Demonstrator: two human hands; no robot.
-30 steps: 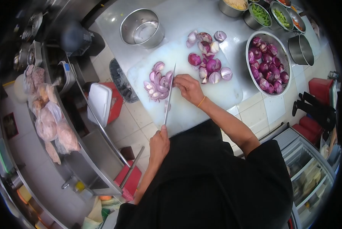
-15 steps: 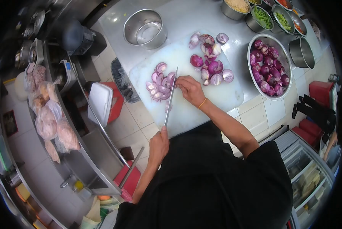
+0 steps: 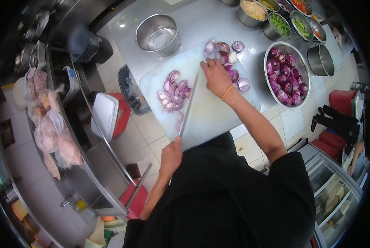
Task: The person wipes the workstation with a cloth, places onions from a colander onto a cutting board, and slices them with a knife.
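My left hand (image 3: 171, 159) is closed round the handle of a long knife (image 3: 188, 108), its blade pointing away across the white cutting board (image 3: 218, 108). Left of the blade lies a heap of sliced red onion (image 3: 174, 93), with a loose slice nearer the handle. My right hand (image 3: 219, 78), a yellow band on its wrist, is at the left side of a pile of peeled and halved red onions (image 3: 243, 84). Its fingers curl downward there, and the hand hides whatever is under them.
A metal pot (image 3: 158, 35) stands behind the board. To the right are a colander of whole red onions (image 3: 271, 53), an empty-looking pot (image 3: 321, 60) and several bowls of cut vegetables (image 3: 279, 25). Bagged meat (image 3: 48, 130) lies on the left counter. A person's dark-clad legs (image 3: 337, 124) show at right.
My right hand has left the knife blade and the sliced heap and moved right to the onion pile. The blade has swung slightly right; my left hand still grips the knife.
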